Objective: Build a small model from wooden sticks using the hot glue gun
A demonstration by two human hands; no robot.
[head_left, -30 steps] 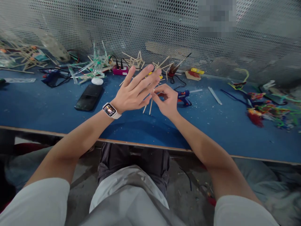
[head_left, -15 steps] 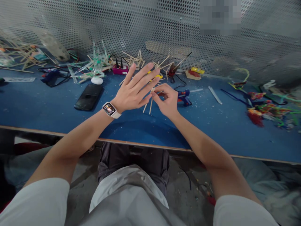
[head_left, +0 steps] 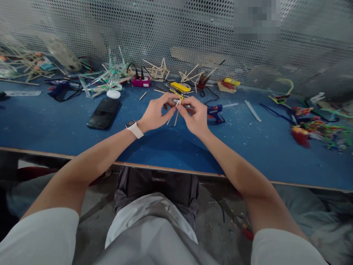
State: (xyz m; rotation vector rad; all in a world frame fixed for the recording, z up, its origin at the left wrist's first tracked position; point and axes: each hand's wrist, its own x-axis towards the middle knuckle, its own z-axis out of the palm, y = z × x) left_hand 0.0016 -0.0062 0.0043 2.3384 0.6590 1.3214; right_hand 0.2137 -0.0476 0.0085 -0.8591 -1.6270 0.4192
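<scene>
Thin wooden sticks (head_left: 175, 119), joined near their top, stand between my two hands over the blue table. My left hand (head_left: 157, 113), with a watch on its wrist, pinches the joint from the left. From the right, my right hand (head_left: 196, 117) grips the same spot between thumb and forefinger. The fingertips hide most of the joint. Just behind the hands lies a yellow utility knife (head_left: 180, 87). A blue glue gun (head_left: 216, 113) rests beside my right hand.
Left of my hands lie a black phone (head_left: 104, 113) and a white oval case (head_left: 113, 94). A purple power strip (head_left: 141, 81) with plugged cords stands behind. A glue stick (head_left: 252, 110) and colourful scraps (head_left: 311, 127) are at right. Perforated metal (head_left: 154, 33) borders the table's back.
My left hand, spread flat before, has turned and closed on the stick joint. My right hand stays almost in place, still gripping the sticks.
</scene>
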